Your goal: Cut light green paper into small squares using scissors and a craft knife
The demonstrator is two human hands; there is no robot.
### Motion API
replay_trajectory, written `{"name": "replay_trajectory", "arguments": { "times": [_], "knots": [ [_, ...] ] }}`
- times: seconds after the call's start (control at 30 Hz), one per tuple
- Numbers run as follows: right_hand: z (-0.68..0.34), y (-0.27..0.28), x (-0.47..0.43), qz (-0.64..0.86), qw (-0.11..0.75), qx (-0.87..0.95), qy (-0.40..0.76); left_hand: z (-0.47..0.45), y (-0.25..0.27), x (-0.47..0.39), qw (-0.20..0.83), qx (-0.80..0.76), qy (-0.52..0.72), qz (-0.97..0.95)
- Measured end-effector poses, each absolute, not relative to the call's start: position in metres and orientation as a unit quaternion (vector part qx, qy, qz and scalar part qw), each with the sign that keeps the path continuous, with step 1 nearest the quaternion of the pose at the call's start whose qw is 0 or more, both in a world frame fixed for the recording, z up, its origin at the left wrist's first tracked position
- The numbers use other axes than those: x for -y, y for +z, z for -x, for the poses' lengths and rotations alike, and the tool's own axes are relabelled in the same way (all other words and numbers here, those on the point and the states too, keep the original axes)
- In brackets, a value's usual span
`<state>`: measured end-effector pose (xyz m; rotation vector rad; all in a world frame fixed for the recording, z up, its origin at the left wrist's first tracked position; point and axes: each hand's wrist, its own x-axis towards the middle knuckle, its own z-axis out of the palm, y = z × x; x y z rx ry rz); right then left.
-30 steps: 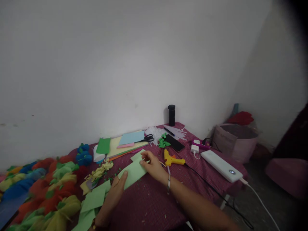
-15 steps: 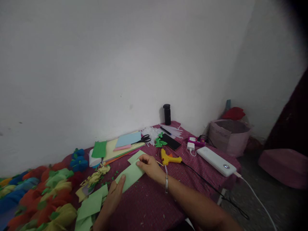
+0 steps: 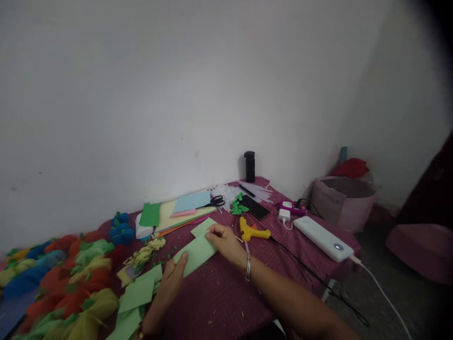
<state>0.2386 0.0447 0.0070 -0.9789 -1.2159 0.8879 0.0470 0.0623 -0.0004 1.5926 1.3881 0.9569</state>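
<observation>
A pale green strip of paper (image 3: 197,255) is held between my two hands above the cloth-covered table. My left hand (image 3: 174,275) pinches its near left end, thumb on top. At the far right end, my right hand (image 3: 226,242) grips it between thumb and fingers. Another light green piece (image 3: 202,226) shows just behind the strip. Beside my left wrist lie several cut light green sheets (image 3: 137,295). To the right of my right hand rests a yellow glue gun (image 3: 252,231) with a black cord.
Colourful puffy fabric pieces (image 3: 71,278) pile up at the left. Scissors (image 3: 216,201) and coloured sheets (image 3: 191,202) lie at the back, near a phone (image 3: 255,207) and a black bottle (image 3: 249,167). A white power bank (image 3: 323,239) sits by the right edge of the purple tablecloth (image 3: 208,309).
The whole view has shifted slightly, so things appear a little further right. Both hands keep their hold on the green paper strip, nearly unchanged.
</observation>
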Motion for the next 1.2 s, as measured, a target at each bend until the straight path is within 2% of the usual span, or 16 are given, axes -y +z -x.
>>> {"name": "replay_trajectory", "arguments": {
  "times": [0.17,0.33,0.43,0.6,0.73,1.0,1.2],
  "knots": [
    [-0.242,0.007,-0.044,0.443,0.629,0.52,0.371,-0.049,0.001,-0.069,0.472,-0.412,0.47,-0.622],
    [-0.242,0.006,-0.046,0.453,0.622,0.523,0.367,-0.046,-0.007,-0.077,0.494,-0.391,0.507,-0.588],
    [-0.244,0.007,-0.046,0.46,0.602,0.545,0.361,-0.044,-0.006,-0.08,0.515,-0.37,0.451,-0.628],
    [-0.247,0.009,-0.042,0.488,0.492,0.638,0.336,-0.051,-0.004,-0.077,0.516,-0.347,0.29,-0.727],
    [-0.244,0.008,-0.038,0.492,0.435,0.69,0.305,-0.056,-0.013,-0.074,0.522,-0.346,0.254,-0.737],
    [-0.242,0.006,-0.038,0.468,0.424,0.702,0.33,-0.057,-0.015,-0.077,0.513,-0.339,0.246,-0.749],
    [-0.241,0.005,-0.038,0.451,0.424,0.687,0.38,-0.058,-0.002,-0.062,0.579,-0.302,0.155,-0.741]
  ]
}}
